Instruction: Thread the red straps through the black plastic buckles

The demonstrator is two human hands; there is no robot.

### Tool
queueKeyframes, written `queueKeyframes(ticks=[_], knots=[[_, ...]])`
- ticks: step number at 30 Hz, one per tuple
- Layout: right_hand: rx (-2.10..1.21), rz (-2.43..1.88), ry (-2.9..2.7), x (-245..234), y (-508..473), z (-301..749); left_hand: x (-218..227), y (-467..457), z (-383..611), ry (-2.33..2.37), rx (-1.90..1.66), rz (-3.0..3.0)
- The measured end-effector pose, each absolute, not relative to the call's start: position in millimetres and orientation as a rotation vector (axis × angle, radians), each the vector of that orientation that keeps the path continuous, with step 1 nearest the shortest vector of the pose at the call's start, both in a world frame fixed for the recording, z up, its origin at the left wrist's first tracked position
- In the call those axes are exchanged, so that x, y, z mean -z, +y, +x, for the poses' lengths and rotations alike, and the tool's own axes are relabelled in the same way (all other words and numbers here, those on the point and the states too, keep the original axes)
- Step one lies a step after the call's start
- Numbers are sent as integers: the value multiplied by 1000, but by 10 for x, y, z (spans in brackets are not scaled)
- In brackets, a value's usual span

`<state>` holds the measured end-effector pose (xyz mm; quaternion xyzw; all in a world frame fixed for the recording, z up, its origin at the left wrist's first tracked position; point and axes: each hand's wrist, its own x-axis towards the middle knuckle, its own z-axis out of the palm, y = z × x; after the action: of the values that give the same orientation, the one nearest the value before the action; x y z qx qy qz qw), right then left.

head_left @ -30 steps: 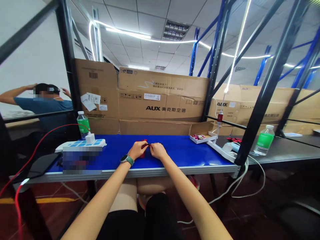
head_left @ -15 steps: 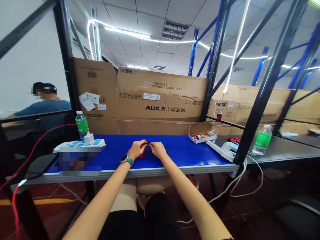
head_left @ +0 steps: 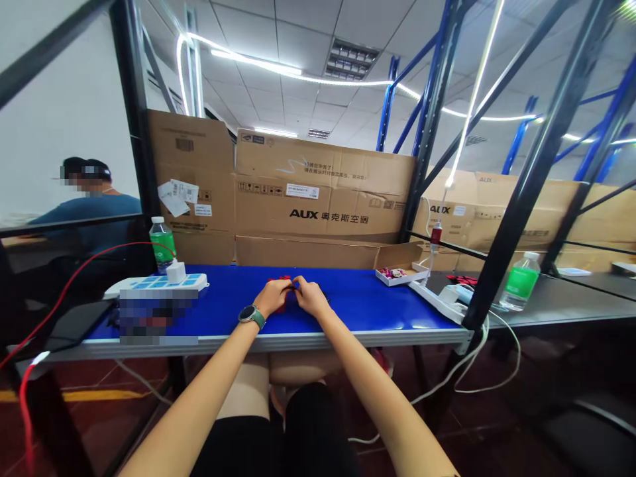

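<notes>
Blue bench [head_left: 358, 305] carries a small red object [head_left: 285, 279], mostly hidden behind the fingers at mid-bench. Left hand [head_left: 272, 297] and right hand [head_left: 310, 297] pinch it close together, so its shape cannot be made out. A pixelated patch [head_left: 159, 318] covers the bench's front left.

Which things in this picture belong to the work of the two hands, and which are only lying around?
In the work:
left hand
right hand
small red object, held between them

Lying around:
open cardboard tray of small wrapped items
white power strip with blue switches
clear plastic bottle with green label
</notes>
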<state>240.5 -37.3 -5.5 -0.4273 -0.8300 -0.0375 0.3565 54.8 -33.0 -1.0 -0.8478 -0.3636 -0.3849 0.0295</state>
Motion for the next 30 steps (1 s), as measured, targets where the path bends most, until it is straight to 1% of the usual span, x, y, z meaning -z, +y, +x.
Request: queueKeyframes(ticks=[5,10,17,20,24,27,30], knots=[[-127,-925,-2156,88,-296,2417,-21,-374,553,-1136,1102,-2626],[-393,-803,-2026,70,-220,2441,-43,-391,534,-1246,1214,-2448],[-344,-799,-1968,63,-206,2479,-11,-351,522,-1188,1242,-2521],[-383,-842,-1802,62,-191,2478,16,-317,528,-1160,1290,-2554],[-622,-863,-1503,81,-129,2500,41,-294,527,-1081,1256,-2631],[-831,-758,-1473,111,-75,2501,49,-290,540,-1016,1203,-2699],[-878,-695,-1502,146,-29,2485,43,-299,552,-981,1195,-2738]])
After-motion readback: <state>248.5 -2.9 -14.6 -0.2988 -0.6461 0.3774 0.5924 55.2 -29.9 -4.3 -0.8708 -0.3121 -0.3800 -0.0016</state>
